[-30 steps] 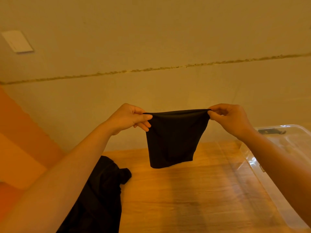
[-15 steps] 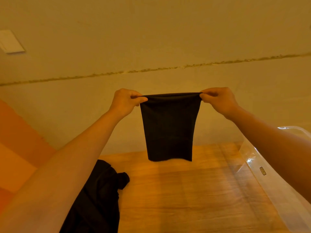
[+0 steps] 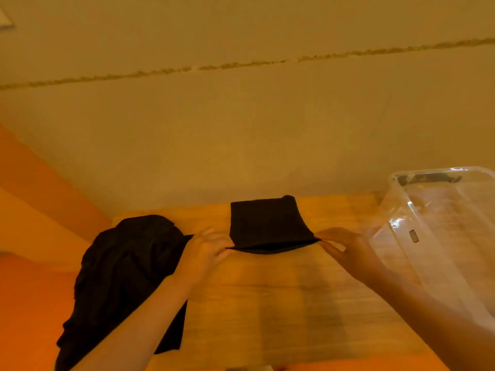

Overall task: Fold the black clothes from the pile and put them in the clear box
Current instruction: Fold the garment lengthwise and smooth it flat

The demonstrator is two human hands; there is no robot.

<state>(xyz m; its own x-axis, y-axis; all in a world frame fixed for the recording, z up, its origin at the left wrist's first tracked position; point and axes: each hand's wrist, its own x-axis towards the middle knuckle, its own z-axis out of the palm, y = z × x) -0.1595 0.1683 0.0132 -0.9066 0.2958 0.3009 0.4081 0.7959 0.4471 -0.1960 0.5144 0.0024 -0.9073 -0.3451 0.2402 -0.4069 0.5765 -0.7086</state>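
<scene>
From where I watch, the far left is a smooth orange surface (image 3: 32, 236), flat and matte. Beside it, on the left end of the wooden worktop (image 3: 267, 303), lies the pile of black clothes (image 3: 126, 277): a soft, rumpled heap with loose folds, its near edge hanging toward me. The worktop shows pale, streaky grain.

My left hand (image 3: 203, 253) has its grip pinched on the near left corner of the small black garment (image 3: 267, 226), thumb and fingers closed on the hem. The garment is a dark, matte, fine-ribbed cloth, roughly square and narrowing a little toward the far side, lying on the worktop near the wall (image 3: 241, 143). Its near edge is pulled taut between both hands and lifted slightly, so a thin dark opening shows beneath it.

My right hand (image 3: 345, 250) pinches the near right corner with fingertips.

Rightmost stands the clear box (image 3: 401, 210), glossy hard plastic with rounded corners; I see no clothes inside it.
</scene>
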